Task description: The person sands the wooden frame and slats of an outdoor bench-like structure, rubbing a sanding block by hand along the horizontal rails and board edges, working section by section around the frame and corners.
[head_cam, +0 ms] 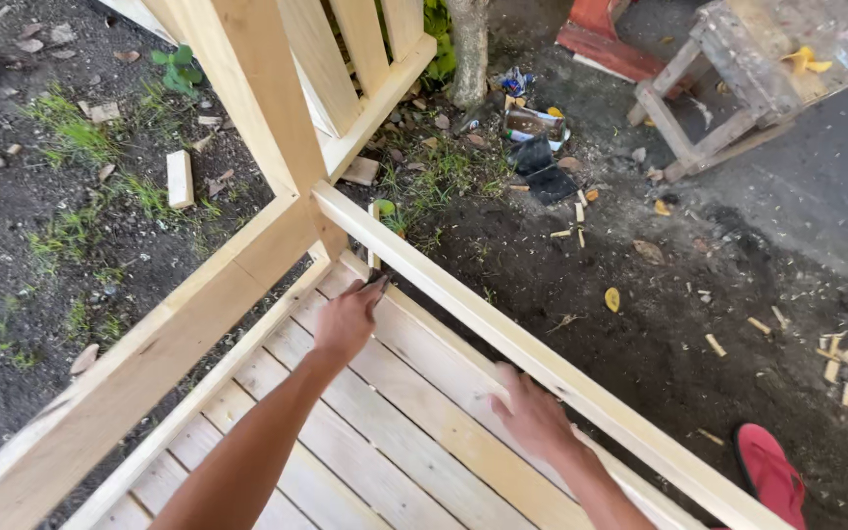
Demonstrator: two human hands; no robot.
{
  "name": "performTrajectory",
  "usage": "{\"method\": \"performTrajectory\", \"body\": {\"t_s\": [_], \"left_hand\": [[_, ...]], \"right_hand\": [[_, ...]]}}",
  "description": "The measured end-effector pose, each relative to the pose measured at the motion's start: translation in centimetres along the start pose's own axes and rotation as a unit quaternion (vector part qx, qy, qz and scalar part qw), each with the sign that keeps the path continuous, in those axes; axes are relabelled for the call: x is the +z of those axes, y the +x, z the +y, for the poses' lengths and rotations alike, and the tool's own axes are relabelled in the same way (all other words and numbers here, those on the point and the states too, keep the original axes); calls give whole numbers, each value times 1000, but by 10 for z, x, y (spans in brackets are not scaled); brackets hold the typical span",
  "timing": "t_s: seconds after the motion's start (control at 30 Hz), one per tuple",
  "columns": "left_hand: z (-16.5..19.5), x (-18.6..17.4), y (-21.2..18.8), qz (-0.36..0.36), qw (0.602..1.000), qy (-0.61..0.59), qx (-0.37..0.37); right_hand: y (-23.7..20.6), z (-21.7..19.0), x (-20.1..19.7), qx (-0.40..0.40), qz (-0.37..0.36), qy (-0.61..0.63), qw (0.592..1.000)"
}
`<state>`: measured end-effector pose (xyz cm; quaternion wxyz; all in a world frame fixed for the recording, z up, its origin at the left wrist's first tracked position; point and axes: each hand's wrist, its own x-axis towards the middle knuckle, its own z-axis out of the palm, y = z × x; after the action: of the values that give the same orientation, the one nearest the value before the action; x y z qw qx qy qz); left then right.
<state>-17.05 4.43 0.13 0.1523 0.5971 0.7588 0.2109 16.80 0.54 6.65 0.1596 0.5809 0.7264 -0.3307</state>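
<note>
**Hands at the Corner of a Pale Wooden Frame**

A large slatted wooden frame (395, 442) filled the near scene, its corner post (267, 98) rising at the far left. A long side rail (581, 388) ran from that corner toward the near right. The left hand (345, 319) reached into the corner, fingers pressed together at a small stick (373, 236) standing against the rail. The right hand (534, 412) lay against the rail's inner face, fingers curled on it. A red sandal (769, 473) lay on the dirt, near right.
</note>
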Motion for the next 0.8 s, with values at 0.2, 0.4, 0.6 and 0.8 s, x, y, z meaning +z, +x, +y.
{"method": "performTrajectory", "body": {"t_s": [0.2, 0.4, 0.6, 0.8], "left_hand": [[-12, 12, 34, 51, 992, 18, -111], [3, 13, -5, 21, 997, -40, 66], [13, -13, 9, 20, 999, 42, -10], [25, 2, -14, 4, 993, -65, 100]], "right_hand": [[43, -26, -15, -2, -15, 10, 1000], [113, -118, -17, -140, 89, 52, 985], [133, -145, 6, -116, 162, 95, 975], [128, -141, 0, -149, 184, 175, 956]]}}
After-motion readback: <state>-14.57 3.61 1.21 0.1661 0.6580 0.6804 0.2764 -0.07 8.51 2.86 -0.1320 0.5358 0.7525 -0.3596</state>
